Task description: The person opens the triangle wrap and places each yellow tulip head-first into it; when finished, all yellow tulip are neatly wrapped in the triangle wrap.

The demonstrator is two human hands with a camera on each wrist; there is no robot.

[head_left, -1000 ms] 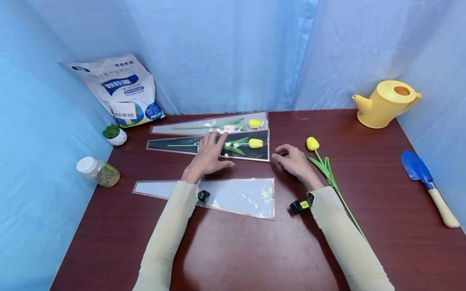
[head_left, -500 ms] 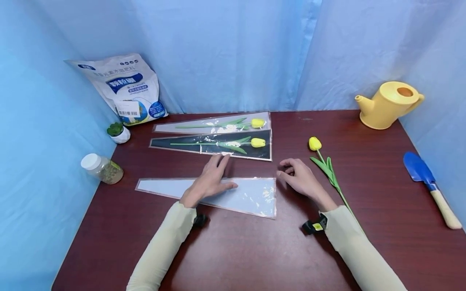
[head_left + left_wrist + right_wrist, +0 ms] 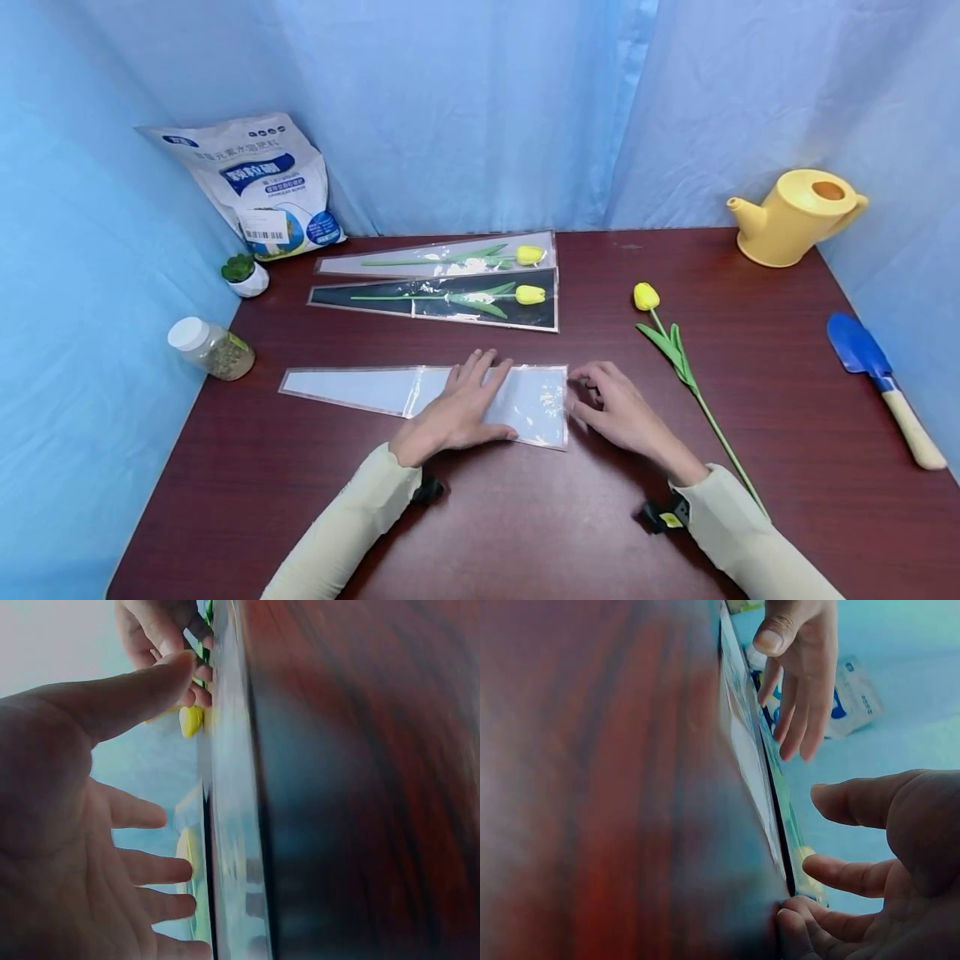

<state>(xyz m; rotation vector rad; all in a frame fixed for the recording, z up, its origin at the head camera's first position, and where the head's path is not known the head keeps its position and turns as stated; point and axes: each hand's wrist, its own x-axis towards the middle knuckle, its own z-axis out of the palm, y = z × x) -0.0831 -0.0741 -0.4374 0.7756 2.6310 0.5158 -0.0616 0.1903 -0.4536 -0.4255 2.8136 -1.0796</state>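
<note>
A long tapered flower sleeve (image 3: 345, 390), white behind clear film with a pale border, lies flat on the table. My left hand (image 3: 461, 408) is over its wider half, fingers straight and spread. In the left wrist view a little space shows between that hand's fingertips and the sleeve. My right hand (image 3: 618, 412) is at the sleeve's wide right end, fingers loosely bent, thumb apart from them; its lower fingertips (image 3: 791, 915) are by the edge, and contact is hard to tell. To the right lies a yellow tulip (image 3: 647, 297) with green leaves and a long stem.
Behind lie a black-backed sleeve (image 3: 330, 296) and a white-backed sleeve (image 3: 337, 265), each holding a yellow tulip. A fertilizer bag (image 3: 255, 187), potted succulent (image 3: 247, 277) and lidded jar (image 3: 213, 348) stand left. A yellow watering can (image 3: 795, 218) and blue trowel (image 3: 862, 350) are right.
My left hand has come back from the black-backed sleeve to the nearer white one and shifted right. My right hand has moved nearer to me, to that sleeve's wide end.
</note>
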